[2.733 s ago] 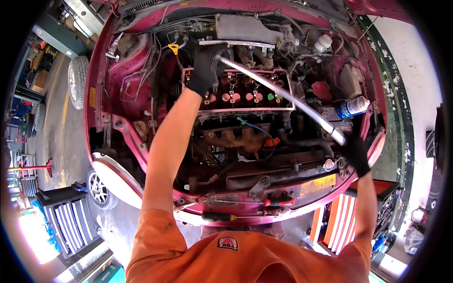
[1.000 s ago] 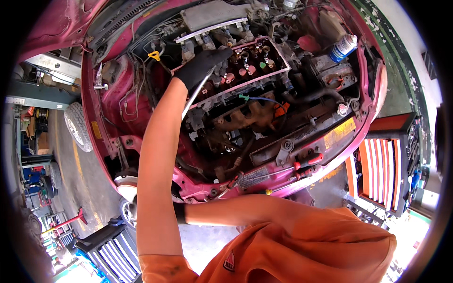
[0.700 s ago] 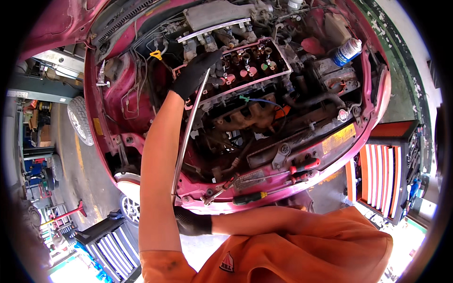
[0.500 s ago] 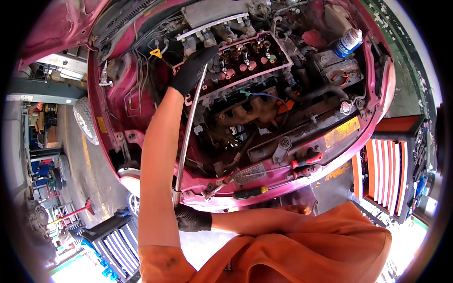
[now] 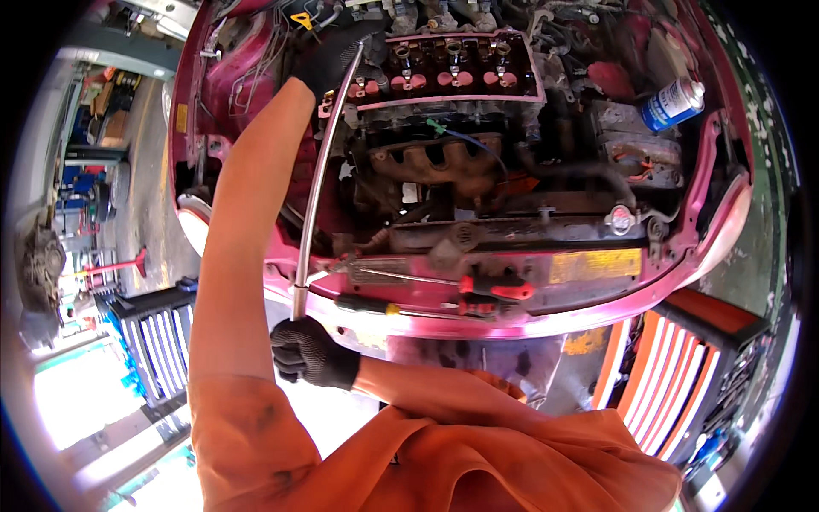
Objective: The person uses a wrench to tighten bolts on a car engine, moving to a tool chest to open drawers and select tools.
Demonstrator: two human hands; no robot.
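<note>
A long-handled chrome wrench [image 5: 317, 183] slants from the engine's left end out over the car's front edge. My right hand [image 5: 314, 352], in a black glove, is closed around its near end, just past the front edge. At the far end, my left hand [image 5: 345, 55], also black-gloved, wraps over the wrench's head and hides what it sits on. Beside that hand lies the uncovered top of the engine [image 5: 452, 98], its valve gear and round pinkish wells showing inside a pale rim.
A black and yellow screwdriver [image 5: 367, 305] and red-handled tools [image 5: 499, 288] lie on the pink front panel [image 5: 589, 317]. A blue and white spray can [image 5: 674, 104] rests by the battery [image 5: 640, 149]. Drawer cabinets [image 5: 674, 375] stand at both sides below.
My view has shifted, so the engine sits higher and straighter. Against the car, the wrench's near end has swung right, closer to the screwdriver. My right hand shows more fully, still gripping it.
</note>
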